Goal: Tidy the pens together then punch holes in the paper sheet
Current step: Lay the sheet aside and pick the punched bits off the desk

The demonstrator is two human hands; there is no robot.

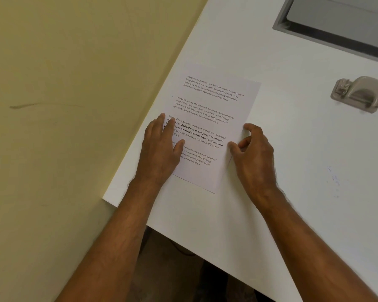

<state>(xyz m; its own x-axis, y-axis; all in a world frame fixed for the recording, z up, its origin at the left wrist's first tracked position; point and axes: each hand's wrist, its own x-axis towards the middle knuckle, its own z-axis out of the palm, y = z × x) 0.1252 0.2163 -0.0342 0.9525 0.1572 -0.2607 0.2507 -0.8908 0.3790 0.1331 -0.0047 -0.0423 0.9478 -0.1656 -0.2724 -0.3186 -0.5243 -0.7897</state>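
Observation:
A printed paper sheet (207, 118) lies flat near the left edge of the white table (292, 149). My left hand (162, 147) rests flat on the sheet's left side, fingers straight. My right hand (252, 149) is at the sheet's right edge, thumb and curled fingers pinching that edge. A grey metal hole punch (359, 93) stands on the table far to the right, apart from both hands. No pens are in view.
A grey recessed cable hatch (336, 22) is set into the table at the top right. The table's left edge runs diagonally beside a yellow-green floor (63, 105). Faint blue marks (334, 177) stain the table at the right.

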